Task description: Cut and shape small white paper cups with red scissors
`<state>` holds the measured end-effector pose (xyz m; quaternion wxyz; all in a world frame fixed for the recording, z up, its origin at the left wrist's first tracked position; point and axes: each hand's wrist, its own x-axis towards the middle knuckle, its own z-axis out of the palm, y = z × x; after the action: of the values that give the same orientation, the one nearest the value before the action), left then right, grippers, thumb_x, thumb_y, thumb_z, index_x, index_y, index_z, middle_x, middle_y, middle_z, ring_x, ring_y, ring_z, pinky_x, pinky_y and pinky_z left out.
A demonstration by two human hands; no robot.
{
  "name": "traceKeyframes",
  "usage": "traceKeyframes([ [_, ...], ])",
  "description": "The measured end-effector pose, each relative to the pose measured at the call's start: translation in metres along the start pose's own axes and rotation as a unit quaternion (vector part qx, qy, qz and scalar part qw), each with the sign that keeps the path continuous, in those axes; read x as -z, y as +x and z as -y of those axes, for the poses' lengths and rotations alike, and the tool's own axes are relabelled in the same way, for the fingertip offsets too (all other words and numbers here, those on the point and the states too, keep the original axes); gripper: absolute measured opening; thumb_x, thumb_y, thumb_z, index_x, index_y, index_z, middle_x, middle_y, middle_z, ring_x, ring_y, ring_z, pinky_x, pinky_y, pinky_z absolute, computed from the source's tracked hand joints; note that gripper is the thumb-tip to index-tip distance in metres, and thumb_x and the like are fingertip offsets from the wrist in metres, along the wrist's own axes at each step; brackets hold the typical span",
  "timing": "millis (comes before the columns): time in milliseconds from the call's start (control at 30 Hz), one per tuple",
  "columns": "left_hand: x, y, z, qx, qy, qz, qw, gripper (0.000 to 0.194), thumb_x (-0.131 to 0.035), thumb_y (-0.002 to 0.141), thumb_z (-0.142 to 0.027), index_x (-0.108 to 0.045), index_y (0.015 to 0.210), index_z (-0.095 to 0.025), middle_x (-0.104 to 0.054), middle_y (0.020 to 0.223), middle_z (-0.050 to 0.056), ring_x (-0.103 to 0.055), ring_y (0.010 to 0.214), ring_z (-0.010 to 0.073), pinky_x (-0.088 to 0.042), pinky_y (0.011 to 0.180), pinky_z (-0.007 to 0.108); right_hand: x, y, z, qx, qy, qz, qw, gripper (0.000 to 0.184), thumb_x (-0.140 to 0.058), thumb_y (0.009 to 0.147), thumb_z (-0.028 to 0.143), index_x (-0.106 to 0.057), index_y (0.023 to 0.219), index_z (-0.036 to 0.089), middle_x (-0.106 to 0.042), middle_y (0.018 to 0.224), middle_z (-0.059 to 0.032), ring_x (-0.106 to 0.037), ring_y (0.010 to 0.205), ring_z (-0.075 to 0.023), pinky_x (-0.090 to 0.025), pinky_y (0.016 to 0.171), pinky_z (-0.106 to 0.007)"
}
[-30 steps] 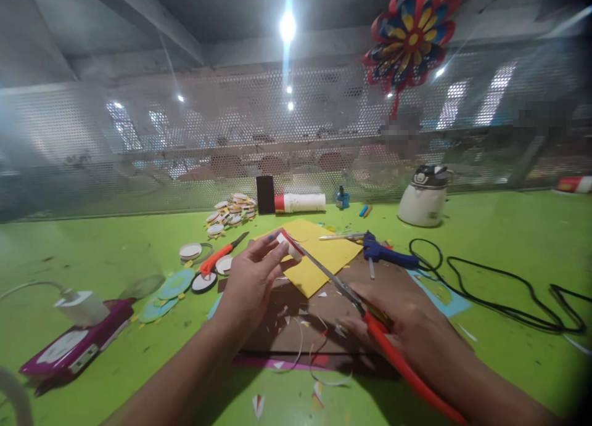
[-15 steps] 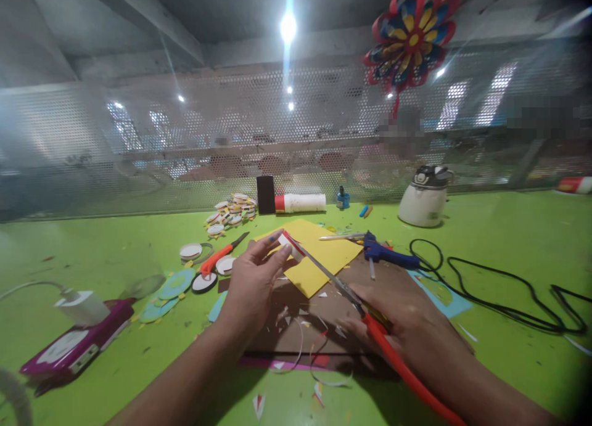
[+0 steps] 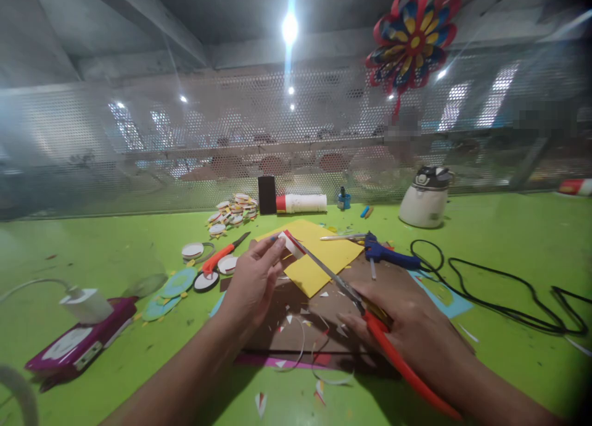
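Between thumb and fingers, my left hand [image 3: 254, 278] pinches a small red-and-white strip of paper [image 3: 291, 244]. A pair of scissors with red handles [image 3: 379, 330] is gripped in my right hand [image 3: 407, 321]; its blades point up and left, with their tips at the strip's edge. Below both hands lie a yellow sheet [image 3: 314, 272] and a brown board [image 3: 296, 327] strewn with small paper scraps. Just left of my left hand are an orange-handled knife [image 3: 219, 258] and several round white discs [image 3: 206, 282].
A blue glue gun [image 3: 388, 253] with a black cord lies to the right. Behind stand a kettle-shaped bottle [image 3: 423, 198], a white-and-red roll [image 3: 303, 203] and a pile of discs [image 3: 234, 210]. A purple power strip [image 3: 81, 339] with a charger lies at the left.
My left thumb has shifted up along the paper strip. The scissors stay at the strip, and my right hand has hardly moved.
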<state>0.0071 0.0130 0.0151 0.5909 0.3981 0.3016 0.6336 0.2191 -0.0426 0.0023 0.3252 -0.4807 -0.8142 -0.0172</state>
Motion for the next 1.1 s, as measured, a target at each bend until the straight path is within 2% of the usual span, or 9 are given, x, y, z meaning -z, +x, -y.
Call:
traceKeyframes([
  [200, -0.003, -0.001, 0.001, -0.007, -0.005, -0.002, 1.000, 0.021, -0.079, 0.078, -0.027, -0.076, 0.093, -0.012, -0.076, 0.108, 0.012, -0.072, 0.099, 0.0222, -0.054, 0.095, 0.034, -0.003, -0.003, -0.002, 0.002, -0.008, 0.000, 1.000, 0.029, -0.058, 0.090, 0.045, -0.074, 0.101, 0.024, -0.079, 0.094, -0.0076, -0.072, 0.083, -0.0279, -0.054, 0.069, -0.036],
  [400, -0.003, -0.002, -0.002, 0.001, -0.003, 0.007, 1.000, 0.023, -0.081, 0.075, -0.026, -0.076, 0.091, -0.010, -0.076, 0.105, 0.014, -0.072, 0.100, 0.0230, -0.053, 0.097, 0.034, -0.005, -0.011, -0.009, -0.066, -0.003, 0.060, 0.996, 0.033, -0.056, 0.091, 0.049, -0.073, 0.107, 0.026, -0.079, 0.088, -0.0061, -0.072, 0.076, -0.0270, -0.055, 0.066, -0.037],
  [600, -0.003, -0.002, -0.007, 0.023, -0.001, -0.007, 1.000, 0.021, -0.080, 0.075, -0.022, -0.075, 0.091, -0.009, -0.077, 0.103, 0.014, -0.072, 0.099, 0.0221, -0.055, 0.093, 0.031, -0.004, -0.009, -0.010, -0.039, -0.025, 0.051, 0.998, 0.032, -0.059, 0.089, 0.045, -0.074, 0.105, 0.022, -0.079, 0.089, -0.0104, -0.072, 0.077, -0.0282, -0.055, 0.070, -0.039],
  [800, -0.003, -0.002, -0.005, 0.016, 0.000, 0.006, 1.000, 0.020, -0.079, 0.076, -0.026, -0.075, 0.089, -0.011, -0.077, 0.102, 0.013, -0.072, 0.099, 0.0221, -0.054, 0.096, 0.034, -0.001, -0.006, -0.005, -0.030, -0.009, 0.041, 0.999, 0.031, -0.059, 0.089, 0.048, -0.074, 0.097, 0.023, -0.079, 0.084, -0.0074, -0.070, 0.070, -0.0245, -0.053, 0.062, -0.033],
  [967, -0.003, -0.002, -0.004, 0.013, -0.005, 0.007, 1.000, 0.019, -0.079, 0.076, -0.022, -0.076, 0.091, -0.011, -0.077, 0.102, 0.013, -0.072, 0.099, 0.0212, -0.055, 0.094, 0.031, -0.003, -0.010, -0.008, -0.028, -0.009, 0.033, 0.999, 0.031, -0.059, 0.089, 0.048, -0.074, 0.105, 0.025, -0.079, 0.096, -0.0068, -0.072, 0.078, -0.0260, -0.054, 0.067, -0.035],
  [1100, -0.004, -0.003, -0.004, 0.013, -0.001, 0.002, 1.000, 0.017, -0.079, 0.077, -0.021, -0.076, 0.090, -0.010, -0.077, 0.102, 0.013, -0.072, 0.100, 0.0212, -0.055, 0.094, 0.030, -0.003, -0.009, -0.008, -0.025, -0.007, 0.037, 0.999, 0.033, -0.058, 0.090, 0.049, -0.074, 0.108, 0.025, -0.080, 0.096, -0.0071, -0.073, 0.080, -0.0268, -0.055, 0.067, -0.036],
])
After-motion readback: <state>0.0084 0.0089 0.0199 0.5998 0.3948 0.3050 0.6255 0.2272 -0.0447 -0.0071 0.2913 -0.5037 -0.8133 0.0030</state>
